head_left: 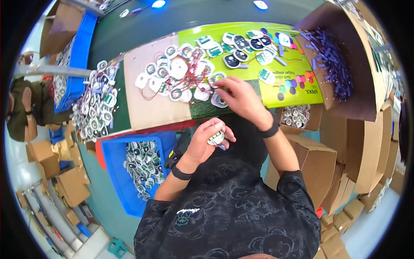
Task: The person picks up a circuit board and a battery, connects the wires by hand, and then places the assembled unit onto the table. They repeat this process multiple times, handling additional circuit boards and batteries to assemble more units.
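Just off the near edge of the table, my left hand (199, 144) is closed around a white rounded casing with a green circuit board (216, 138). A bit of purple shows below the casing. My right hand (242, 98) reaches over the table edge, its fingers drawn together in a pinch beside a pile of white round parts with red wires (178, 68). What lies between those fingertips is too small to make out. Just under them rests a white and grey round part (218, 101).
White and black casings (240, 42) lie on a green printed board (198, 32). A cardboard box (366, 86) at the right holds purple cylinders (332, 60). More parts (97, 105) heap at the left. A blue bin (118, 181) stands below. Another person (30, 108) is far left.
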`<control>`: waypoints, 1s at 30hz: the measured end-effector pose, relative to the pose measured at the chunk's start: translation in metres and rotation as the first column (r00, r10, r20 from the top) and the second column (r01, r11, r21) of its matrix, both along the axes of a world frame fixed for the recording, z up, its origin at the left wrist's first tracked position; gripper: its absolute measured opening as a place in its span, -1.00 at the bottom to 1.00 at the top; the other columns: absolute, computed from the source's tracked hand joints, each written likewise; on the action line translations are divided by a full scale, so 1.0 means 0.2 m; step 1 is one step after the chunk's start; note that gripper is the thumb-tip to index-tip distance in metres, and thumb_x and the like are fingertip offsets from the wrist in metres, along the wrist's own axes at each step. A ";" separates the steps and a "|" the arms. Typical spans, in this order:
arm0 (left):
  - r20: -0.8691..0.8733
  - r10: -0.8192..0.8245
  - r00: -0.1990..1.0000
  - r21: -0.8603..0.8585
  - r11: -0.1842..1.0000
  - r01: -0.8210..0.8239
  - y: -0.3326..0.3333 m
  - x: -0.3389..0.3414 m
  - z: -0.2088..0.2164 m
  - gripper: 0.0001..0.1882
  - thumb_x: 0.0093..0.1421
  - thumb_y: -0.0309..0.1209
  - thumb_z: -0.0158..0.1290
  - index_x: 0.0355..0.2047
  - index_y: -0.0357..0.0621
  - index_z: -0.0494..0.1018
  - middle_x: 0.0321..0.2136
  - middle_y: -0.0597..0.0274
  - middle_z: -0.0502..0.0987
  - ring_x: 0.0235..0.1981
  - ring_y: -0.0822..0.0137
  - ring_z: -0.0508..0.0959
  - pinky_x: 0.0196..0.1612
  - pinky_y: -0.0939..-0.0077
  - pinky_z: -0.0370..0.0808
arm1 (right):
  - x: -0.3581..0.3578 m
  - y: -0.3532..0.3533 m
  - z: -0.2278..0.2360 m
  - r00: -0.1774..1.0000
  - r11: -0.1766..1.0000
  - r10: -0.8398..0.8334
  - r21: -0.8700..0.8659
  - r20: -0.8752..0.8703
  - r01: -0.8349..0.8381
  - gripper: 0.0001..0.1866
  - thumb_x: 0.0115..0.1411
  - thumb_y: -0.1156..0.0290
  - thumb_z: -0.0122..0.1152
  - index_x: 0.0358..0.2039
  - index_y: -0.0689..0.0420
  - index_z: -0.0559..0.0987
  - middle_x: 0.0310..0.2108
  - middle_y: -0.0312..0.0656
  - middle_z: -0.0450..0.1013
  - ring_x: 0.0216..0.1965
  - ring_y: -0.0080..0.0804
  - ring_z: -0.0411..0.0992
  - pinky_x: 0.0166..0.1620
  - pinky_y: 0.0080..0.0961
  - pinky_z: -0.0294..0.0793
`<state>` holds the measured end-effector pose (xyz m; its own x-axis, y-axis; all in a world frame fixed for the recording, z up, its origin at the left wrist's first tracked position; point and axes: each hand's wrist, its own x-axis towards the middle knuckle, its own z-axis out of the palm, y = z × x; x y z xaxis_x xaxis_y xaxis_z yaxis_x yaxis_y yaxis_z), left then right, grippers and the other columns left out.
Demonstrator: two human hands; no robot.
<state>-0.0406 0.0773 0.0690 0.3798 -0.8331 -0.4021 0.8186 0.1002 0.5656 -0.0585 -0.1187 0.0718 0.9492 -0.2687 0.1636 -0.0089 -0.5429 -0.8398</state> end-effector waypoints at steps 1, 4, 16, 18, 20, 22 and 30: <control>-0.019 -0.012 1.000 -0.012 1.000 0.012 0.05 0.00 -0.02 -0.79 0.37 -0.27 -0.06 -0.30 -0.16 0.40 -0.35 0.02 0.57 -0.29 0.15 0.63 -0.37 0.45 0.57 | 0.05 0.07 -0.01 0.997 0.997 0.074 -0.006 0.024 -0.074 -0.78 0.18 0.45 0.27 -0.15 0.17 0.59 -0.35 -0.09 0.45 -0.38 -0.19 0.49 -0.30 -0.35 0.49; -0.056 -0.008 0.998 -0.015 1.000 0.007 0.19 0.00 -0.06 -0.77 0.37 -0.26 -0.05 -0.33 -0.15 0.42 -0.38 0.02 0.57 -0.32 0.14 0.62 -0.42 0.45 0.54 | 0.12 0.30 -0.04 0.995 0.984 0.095 -0.151 0.018 -0.092 -0.71 0.13 0.42 0.32 -0.12 0.14 0.56 -0.27 -0.09 0.45 -0.31 -0.08 0.52 -0.26 -0.23 0.53; -0.025 0.241 0.970 0.121 0.964 -0.236 0.56 0.08 -0.10 -0.74 0.34 -0.21 -0.04 -0.37 -0.14 0.39 -0.44 0.01 0.56 -0.43 0.16 0.59 -0.51 0.48 0.47 | 0.85 0.86 -0.16 0.959 0.916 0.123 -0.400 0.256 -0.010 -0.63 0.06 0.43 0.30 -0.11 0.27 0.50 -0.09 0.04 0.42 -0.10 0.01 0.48 -0.11 -0.21 0.56; -0.002 0.264 0.964 0.125 0.957 -0.262 0.60 0.06 -0.09 -0.74 0.34 -0.21 -0.04 -0.37 -0.14 0.39 -0.44 0.01 0.56 -0.43 0.17 0.59 -0.51 0.49 0.46 | 0.99 0.91 -0.24 0.989 0.903 0.113 -0.425 0.098 -0.061 -0.55 0.02 0.35 0.37 -0.10 0.28 0.49 -0.07 0.10 0.38 -0.15 0.07 0.50 -0.11 -0.18 0.57; 0.008 0.329 0.944 0.146 0.934 -0.327 0.64 0.05 -0.08 -0.73 0.34 -0.20 -0.04 -0.37 -0.14 0.39 -0.44 0.01 0.56 -0.42 0.16 0.59 -0.50 0.49 0.46 | 1.06 0.95 -0.27 0.993 0.888 0.100 -0.444 -0.067 -0.119 -0.47 -0.02 0.28 0.43 -0.09 0.29 0.48 -0.05 0.17 0.34 -0.20 0.13 0.51 -0.11 -0.14 0.58; 0.025 0.365 0.931 0.140 0.921 -0.364 0.68 0.04 -0.09 -0.74 0.35 -0.21 -0.05 -0.35 -0.13 0.40 -0.44 0.04 0.56 -0.40 0.17 0.60 -0.49 0.49 0.45 | 1.07 0.99 -0.24 0.974 0.913 0.167 -0.348 -0.149 -0.210 -0.36 -0.13 0.18 0.52 -0.11 0.28 0.48 -0.11 0.20 0.32 -0.26 0.14 0.52 -0.17 -0.09 0.58; 0.013 0.386 0.922 0.062 0.920 -0.386 0.65 0.21 -0.11 -0.58 0.37 -0.05 -0.06 -0.12 -0.21 0.46 -0.41 0.13 0.57 -0.39 0.28 0.60 -0.49 0.55 0.41 | 0.93 0.73 0.28 0.967 0.964 0.248 -0.084 -0.053 -0.252 -0.26 -0.11 -0.07 0.54 -0.15 0.30 0.48 -0.32 0.07 0.51 -0.37 -0.01 0.54 -0.24 -0.26 0.55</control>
<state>0.0015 0.2072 0.0464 0.6672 -0.5948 -0.4484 0.7232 0.3730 0.5813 0.1266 0.0281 0.1285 0.9908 -0.0080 0.1354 0.1030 -0.6053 -0.7893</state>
